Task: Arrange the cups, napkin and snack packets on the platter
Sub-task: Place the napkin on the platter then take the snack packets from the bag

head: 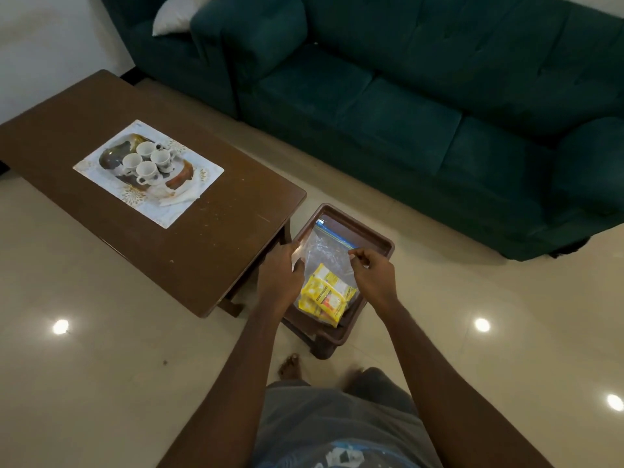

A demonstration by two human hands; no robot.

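Note:
A patterned rectangular platter [101, 166] lies on the brown coffee table [209, 238]. Several white cups [147, 159] stand grouped on it, and a white napkin [179, 197] rests at its near edge. Lower right of the table, a clear zip bag [320, 251] holding yellow snack packets [324, 295] lies in a brown plastic tray [368, 236]. My left hand [278, 275] grips the bag's left edge. My right hand [373, 276] pinches its right edge.
A dark green sofa [422, 96] with a white cushion [175, 15] runs along the back. The tray sits on a low brown stool [322, 347] beside the table's corner. My bare foot [290, 366] stands on the glossy tiled floor [101, 366].

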